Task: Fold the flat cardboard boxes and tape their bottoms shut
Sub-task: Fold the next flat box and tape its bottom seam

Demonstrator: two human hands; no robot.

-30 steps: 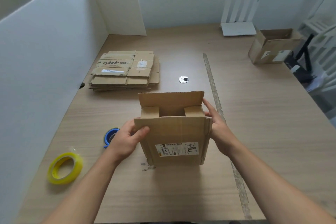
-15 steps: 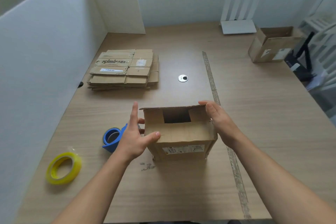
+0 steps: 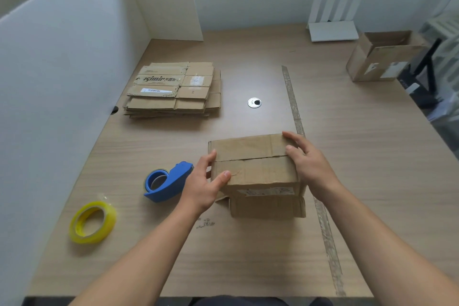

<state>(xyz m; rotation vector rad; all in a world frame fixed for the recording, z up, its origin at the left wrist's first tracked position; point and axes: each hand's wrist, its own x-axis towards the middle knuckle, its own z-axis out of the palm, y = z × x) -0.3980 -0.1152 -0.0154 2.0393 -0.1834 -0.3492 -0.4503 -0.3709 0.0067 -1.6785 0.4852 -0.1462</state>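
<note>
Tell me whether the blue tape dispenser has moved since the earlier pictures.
No. The blue tape dispenser sits in the same spot relative to the yellow tape roll; the left hand merely uncovered it.

A matt, creased brown cardboard box (image 3: 253,166) with worn, slightly frayed flap edges and a pale paper label sits on a smooth wood-grain laminate table (image 3: 248,256) that carries a dull, rough strip of old tape residue (image 3: 294,107) and a small shiny metal grommet (image 3: 254,102); beside it lie a glossy blue plastic tape dispenser (image 3: 169,181) and a translucent, shiny yellow tape roll (image 3: 92,222). Farther back, a stack of flattened corrugated cardboard (image 3: 173,89) shows ragged edges and printed paper labels; smooth matt white partition panels (image 3: 62,69) stand along the table; a white plastic router (image 3: 332,30) looks satin-smooth.
</note>
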